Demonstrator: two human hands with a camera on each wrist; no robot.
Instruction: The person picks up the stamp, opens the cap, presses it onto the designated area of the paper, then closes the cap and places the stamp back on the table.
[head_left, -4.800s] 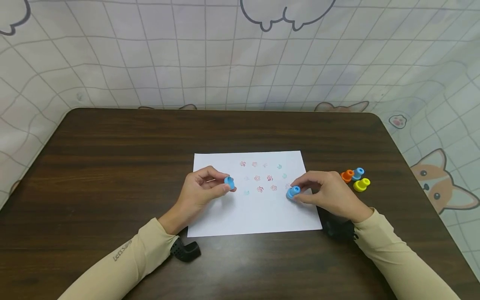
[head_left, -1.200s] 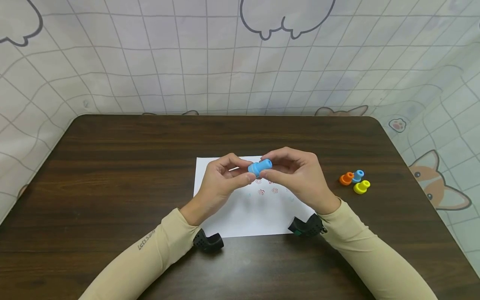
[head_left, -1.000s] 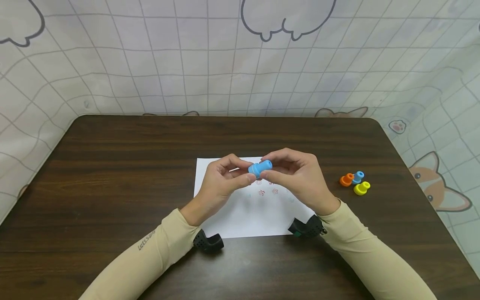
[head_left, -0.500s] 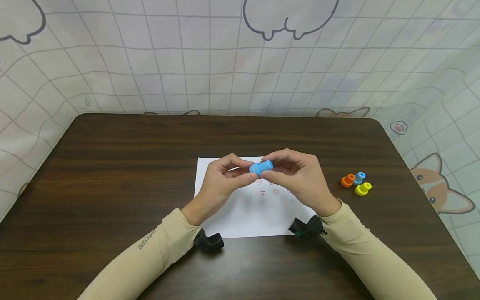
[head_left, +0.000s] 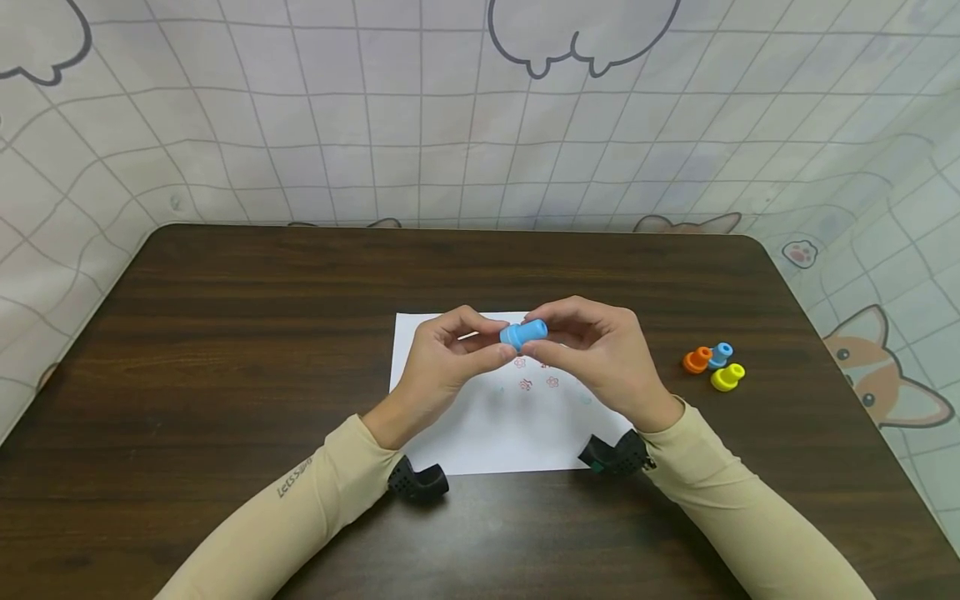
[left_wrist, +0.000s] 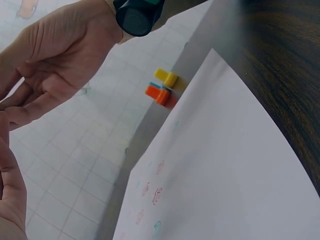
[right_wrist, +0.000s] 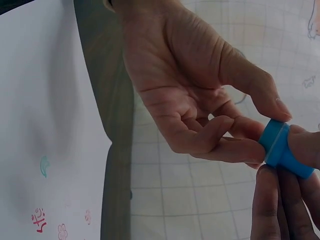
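While my left hand (head_left: pixel 442 367) pinches one end of the blue stamp (head_left: pixel 522 334), my right hand (head_left: pixel 600 354) pinches the other, holding it raised above the white paper (head_left: pixel 510 433) on the worktop (head_left: pixel 225 333). Three small stamps (head_left: pixel 712 367) lie well to the right.

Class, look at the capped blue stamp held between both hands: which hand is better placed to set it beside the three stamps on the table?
Probably the right hand: it grips the blue stamp, and the orange stamp, small blue stamp and yellow stamp lie on its side. The left hand is farther away.
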